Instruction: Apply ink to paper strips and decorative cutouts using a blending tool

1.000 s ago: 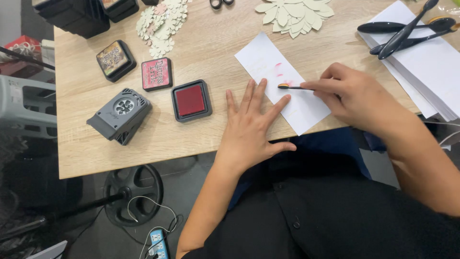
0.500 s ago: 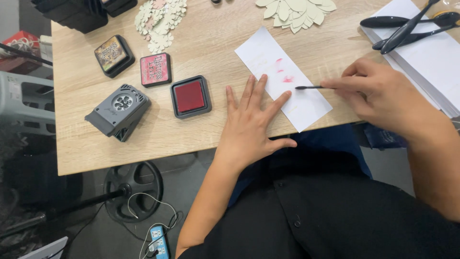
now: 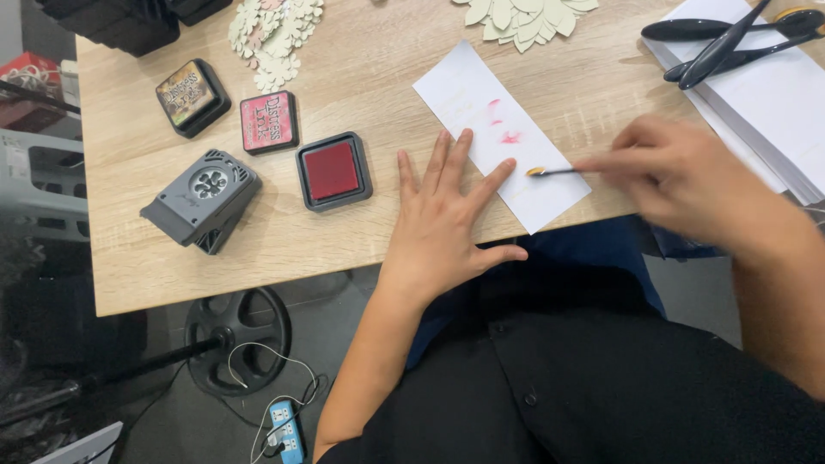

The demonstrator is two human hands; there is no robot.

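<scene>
Your left hand (image 3: 443,228) lies flat on the wooden table (image 3: 137,275), fingers spread wide. It holds nothing. Its fingertips press on the near edge of the white paper strip (image 3: 503,133) to keep it from sliding.

Your right hand (image 3: 679,176) is to the right of the paper strip. It is a bit blurry, but the fingers look pinched around a thin little brush (image 3: 554,172). The brush tip looks yellow and rests over the lower part of the paper strip. A few pink marks (image 3: 503,120) sit on the paper strip, just above the brush tip.

The paper strip is thin and very light, so I think it will slip or curl if you let go. Press it flat near the edge, away from the wet pink marks, so you don't smear them. The brush is light and stiff. Hold it on the thin handle, like a pencil, and press softly.

Left of the paper strip there is an open red ink pad (image 3: 333,170). Further left are two closed ink pads (image 3: 268,122) and a grey punch tool (image 3: 202,202). Above the paper strip lie pale paper flower cutouts (image 3: 520,15). To the right of the paper strip is a stack of white sheets (image 3: 773,103) with black tools (image 3: 722,39) on top.
</scene>
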